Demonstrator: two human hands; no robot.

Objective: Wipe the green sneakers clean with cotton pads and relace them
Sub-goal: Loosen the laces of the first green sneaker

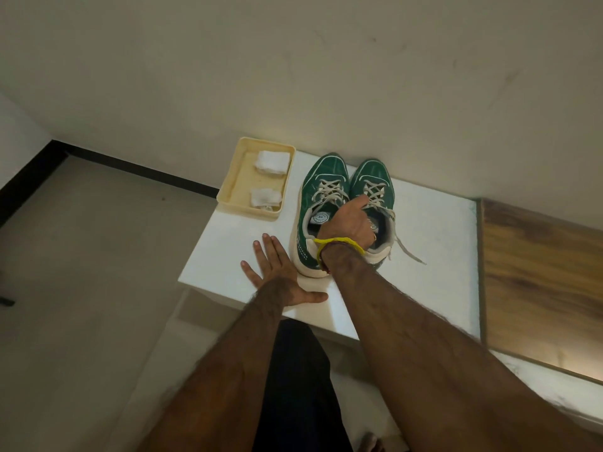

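Two green sneakers with white laces stand side by side on a white table (430,243), toes to the wall: the left sneaker (321,190) and the right sneaker (375,177). My right hand (349,223) reaches between them, fingers curled into the right sneaker's opening and gripping its inner collar. A lace end trails off its right side. My left hand (277,272) lies flat on the table just left of the left sneaker's heel, fingers spread. A cream tray (235,190) at the table's left back holds two white cotton pads (272,161).
The wall runs directly behind the sneakers and tray. A wooden surface (538,272) adjoins the table on the right. The table's front and left edges drop to a grey floor (98,256). My dark trousers show below the front edge.
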